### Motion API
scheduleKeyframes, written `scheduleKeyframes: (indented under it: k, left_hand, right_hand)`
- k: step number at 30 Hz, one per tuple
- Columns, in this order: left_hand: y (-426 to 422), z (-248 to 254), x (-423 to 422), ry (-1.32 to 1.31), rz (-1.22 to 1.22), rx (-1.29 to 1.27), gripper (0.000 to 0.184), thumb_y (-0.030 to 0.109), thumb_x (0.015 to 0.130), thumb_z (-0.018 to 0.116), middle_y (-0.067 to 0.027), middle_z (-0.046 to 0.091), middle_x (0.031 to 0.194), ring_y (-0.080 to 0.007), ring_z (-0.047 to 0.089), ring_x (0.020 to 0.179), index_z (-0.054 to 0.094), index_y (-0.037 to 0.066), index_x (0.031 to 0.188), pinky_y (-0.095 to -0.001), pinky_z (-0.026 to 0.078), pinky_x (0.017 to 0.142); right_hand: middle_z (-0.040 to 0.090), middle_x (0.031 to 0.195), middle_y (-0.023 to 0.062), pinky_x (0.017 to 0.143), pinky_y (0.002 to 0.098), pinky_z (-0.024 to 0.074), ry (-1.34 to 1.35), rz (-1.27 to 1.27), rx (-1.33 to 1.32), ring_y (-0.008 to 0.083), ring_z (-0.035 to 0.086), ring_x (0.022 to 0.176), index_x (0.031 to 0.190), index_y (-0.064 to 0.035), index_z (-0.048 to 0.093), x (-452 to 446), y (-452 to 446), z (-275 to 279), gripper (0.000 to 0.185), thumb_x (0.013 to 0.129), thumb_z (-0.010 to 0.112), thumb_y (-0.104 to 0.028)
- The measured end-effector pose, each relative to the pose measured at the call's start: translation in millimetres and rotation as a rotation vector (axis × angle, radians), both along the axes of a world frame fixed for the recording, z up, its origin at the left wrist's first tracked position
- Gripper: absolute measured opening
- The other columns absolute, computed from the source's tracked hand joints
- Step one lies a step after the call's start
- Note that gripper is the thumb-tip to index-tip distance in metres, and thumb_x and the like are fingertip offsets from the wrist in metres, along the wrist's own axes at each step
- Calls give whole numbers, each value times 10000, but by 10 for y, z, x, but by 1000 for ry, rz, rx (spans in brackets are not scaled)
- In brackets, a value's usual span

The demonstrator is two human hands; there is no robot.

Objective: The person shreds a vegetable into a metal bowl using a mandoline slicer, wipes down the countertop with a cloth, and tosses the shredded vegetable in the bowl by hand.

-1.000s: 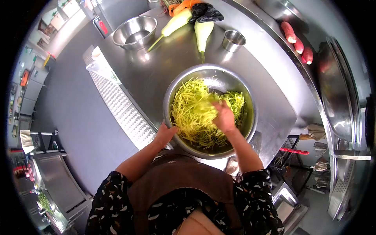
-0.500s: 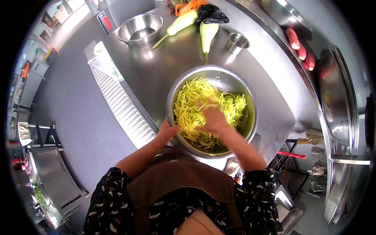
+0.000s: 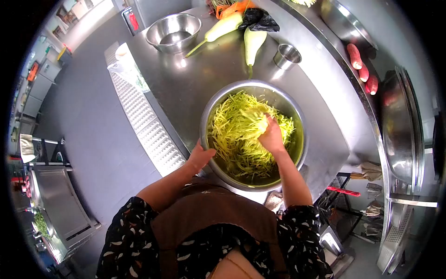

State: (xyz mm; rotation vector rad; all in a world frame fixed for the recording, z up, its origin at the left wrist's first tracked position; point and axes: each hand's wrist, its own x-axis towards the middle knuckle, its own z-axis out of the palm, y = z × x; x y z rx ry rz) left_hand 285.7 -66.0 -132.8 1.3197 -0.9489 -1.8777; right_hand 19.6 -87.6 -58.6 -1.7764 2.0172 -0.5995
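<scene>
A large steel mixing bowl stands near the counter's front edge in the head view. Inside it lies a heap of yellow-green vegetable shreds. My left hand grips the bowl's rim at the near left, thumb over the edge and fingers outside. Over the right half of the heap, my right hand is closed around a clump of shreds, some of which stick out past the fingers. Part of its fingers is hidden by the shreds.
Beyond the bowl are a smaller steel bowl, two pale green gourds, a black plastic bag and a small steel cup. Red-skinned roots lie on the right shelf. A plastic bag rests at the counter's left edge.
My right hand has moved right and closed on a clump of shreds, lifting it a little. My left hand stays on the rim. The whole view has shifted slightly.
</scene>
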Motion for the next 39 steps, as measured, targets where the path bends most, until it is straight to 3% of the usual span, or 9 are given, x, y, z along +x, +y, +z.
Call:
scheduleKeyframes:
  k: [3,5,11,14,18,26,29,31,39]
  left_hand:
    - [-9,23,-5,14,-18,6,555,72,742,595,-47,585,953,-129,555,758,413,66,1267,-272,459,591]
    - [-20,41,1,-5,-43,8,569,73,740,595,-50,583,964,-130,555,754,405,64,1276,-271,456,583]
    - [-10,215,-34,47,13,-25,567,37,735,556,-71,563,1005,-175,559,878,404,17,1281,-326,485,729]
    - [-10,253,-31,21,-1,35,580,50,729,570,-47,538,923,-139,511,729,399,53,1284,-295,426,573]
    - [26,406,-103,46,3,23,557,42,735,575,-34,527,891,-136,505,720,406,56,1266,-299,426,566]
    - [74,380,-117,27,47,102,478,9,740,585,-61,529,884,-158,526,763,439,21,1196,-322,440,613]
    - [86,325,-118,85,89,92,449,22,754,595,-68,535,907,-169,540,793,441,1,1175,-330,456,664]
    - [71,367,-78,21,39,82,450,30,760,601,-76,536,924,-181,546,808,435,-2,1177,-337,462,686]
    - [73,499,-92,27,85,127,496,48,767,621,-104,529,988,-214,541,877,400,2,1209,-381,465,762]
  right_hand:
    - [598,1161,84,959,305,428,-587,16,-1,173,557,1062,1282,-9,445,-111,141,336,600,742,706,-8]
    - [602,1140,75,933,310,444,-940,-74,135,157,564,1040,1268,-13,464,-352,256,198,565,768,720,-72]
    - [586,1180,189,957,347,433,-216,-148,657,282,568,1084,1287,-7,462,-684,122,755,702,781,697,-433]
    - [346,1404,260,1078,412,312,55,-67,408,325,404,1282,1403,-2,294,-1045,48,130,1004,715,643,-644]
    - [348,1384,273,1035,422,372,-29,-129,406,342,412,1262,1431,1,191,-729,-90,-515,1036,732,645,-613]
    - [404,1359,266,1032,377,405,-180,54,441,375,502,1171,1395,-22,300,16,213,441,776,786,692,-298]
    - [305,1436,232,976,449,448,-90,282,512,283,557,1114,1431,-82,260,-77,164,513,741,857,589,-416]
    - [314,1456,161,1126,479,193,-53,318,757,314,257,1367,1428,-129,290,-240,-72,578,729,836,588,-433]
    - [407,1394,179,1076,413,318,-54,304,430,349,400,1278,1393,-140,378,-78,-1347,-226,723,810,606,-501]
